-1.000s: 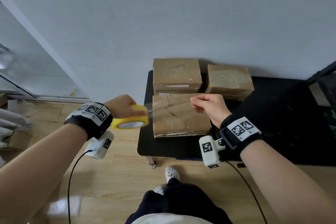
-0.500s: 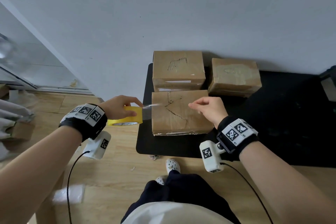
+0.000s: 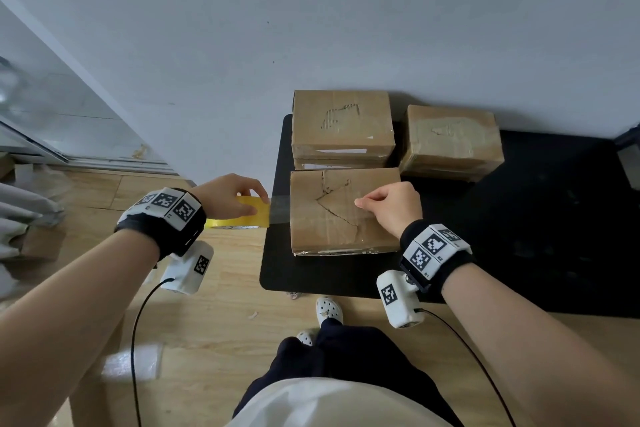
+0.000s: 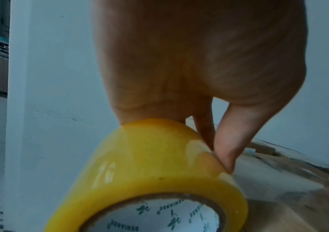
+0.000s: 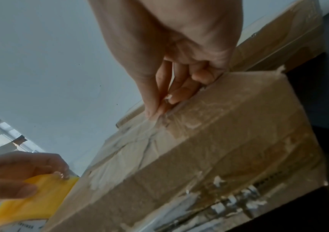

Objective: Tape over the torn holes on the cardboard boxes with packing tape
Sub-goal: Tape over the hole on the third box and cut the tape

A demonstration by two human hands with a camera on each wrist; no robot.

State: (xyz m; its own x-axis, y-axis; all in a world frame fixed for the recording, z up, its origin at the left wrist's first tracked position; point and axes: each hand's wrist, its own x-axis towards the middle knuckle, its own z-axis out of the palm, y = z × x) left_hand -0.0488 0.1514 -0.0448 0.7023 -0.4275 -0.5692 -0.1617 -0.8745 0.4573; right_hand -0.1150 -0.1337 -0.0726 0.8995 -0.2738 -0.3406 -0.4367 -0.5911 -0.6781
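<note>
A cardboard box (image 3: 332, 232) with a torn triangular crack lies at the front of a black table (image 3: 519, 253). My left hand (image 3: 235, 199) grips a yellow tape roll (image 3: 254, 215) just left of the box, thumb and fingers over its rim (image 4: 149, 164). A clear tape strip (image 3: 301, 210) runs from the roll across the box top. My right hand (image 3: 388, 206) pinches the strip's free end down near the tear, fingertips (image 5: 155, 108) at the box top. Two more boxes stand behind: one with a ripped patch (image 3: 343, 121), one with tape on top (image 3: 450, 139).
A white wall rises right behind the boxes. The table's left edge is beside the roll, over a wooden floor (image 3: 214, 322). My legs and white shoes (image 3: 329, 310) are below the table's front edge. Cables hang from both wrist cameras.
Both hands have come down toward the front box. The tape strip has lowered from above the box onto its top, and the roll sits lower beside the box's left edge.
</note>
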